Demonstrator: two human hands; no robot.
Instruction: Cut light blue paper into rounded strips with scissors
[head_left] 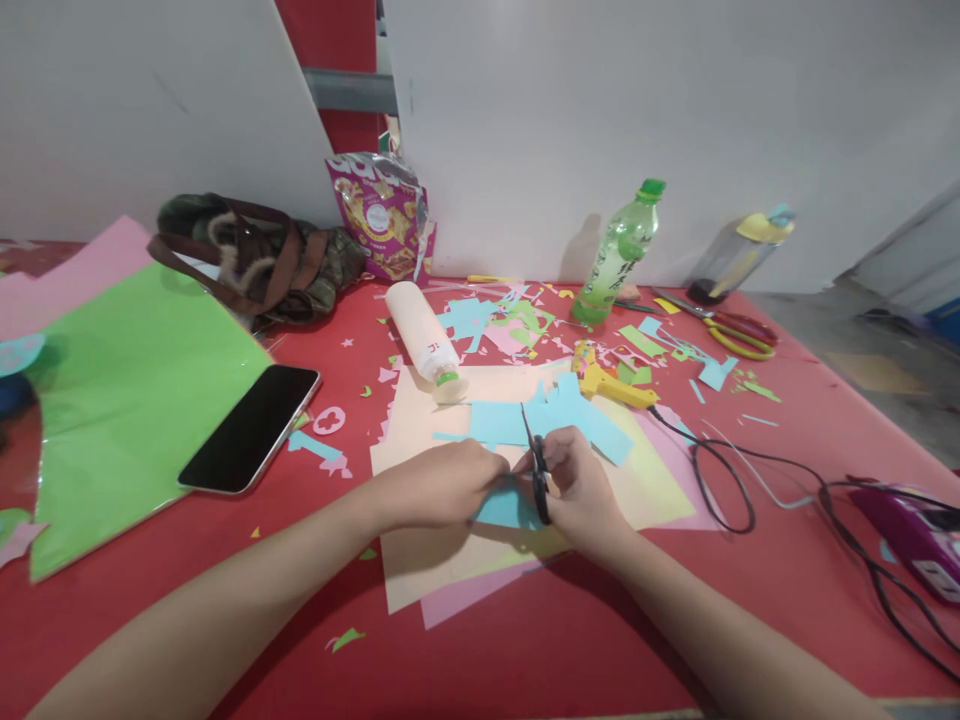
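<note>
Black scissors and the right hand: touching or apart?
Touching. The head view shows the right hand gripping the black scissors by their handles.

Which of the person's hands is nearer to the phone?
Left. The left hand is to the right of the phone; the right hand, holding the black scissors, is farther right still.

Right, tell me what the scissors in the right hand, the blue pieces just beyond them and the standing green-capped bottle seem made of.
Scissors: black handles, probably plastic; the slim dark blade suggests metal, its finish unclear.
Blue pieces: matte paper or thin card, by their flat, shine-free faces and cut edges.
Green-capped bottle: likely glossy plastic, being see-through with bright glints.
</note>
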